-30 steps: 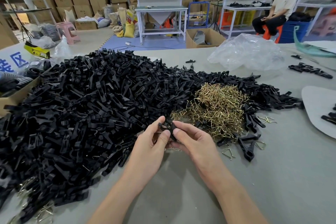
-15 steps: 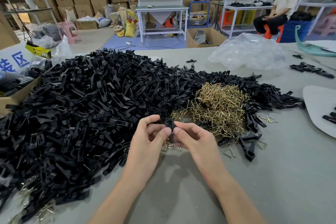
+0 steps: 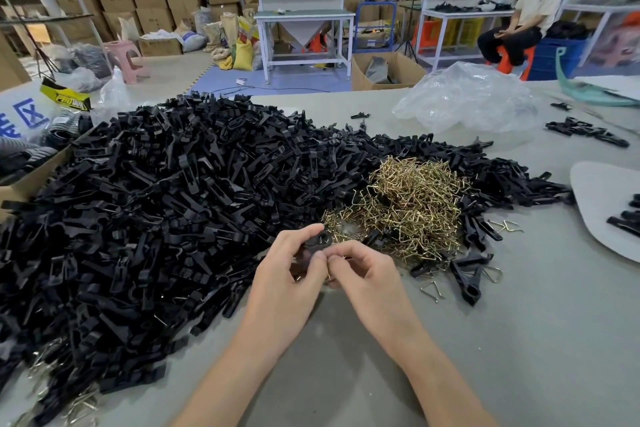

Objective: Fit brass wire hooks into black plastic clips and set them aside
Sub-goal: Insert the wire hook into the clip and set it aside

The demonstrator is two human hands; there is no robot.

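Observation:
A large heap of black plastic clips point(image 3: 166, 211) covers the left and middle of the grey table point(image 3: 519, 340). A smaller pile of brass wire hooks point(image 3: 408, 204) lies to its right. In front of both piles, my left hand point(image 3: 287, 281) grips one black clip point(image 3: 320, 241) between thumb and fingers. My right hand point(image 3: 367, 274) meets it, fingertips pinching at the clip's lower end, where a bit of brass wire shows. Most of the hook is hidden by my fingers.
Loose clips point(image 3: 467, 284) and single hooks point(image 3: 433, 289) lie right of my hands. A clear plastic bag point(image 3: 464, 100) sits at the far right, a white board point(image 3: 609, 208) with clips at the right edge. A cardboard box point(image 3: 31, 177) stands left. A person sits behind.
Both hands have drawn slightly nearer to me and lower over the table. The clip has turned in my left hand, its round end now pointing up, and my right fingertips have closed in on it.

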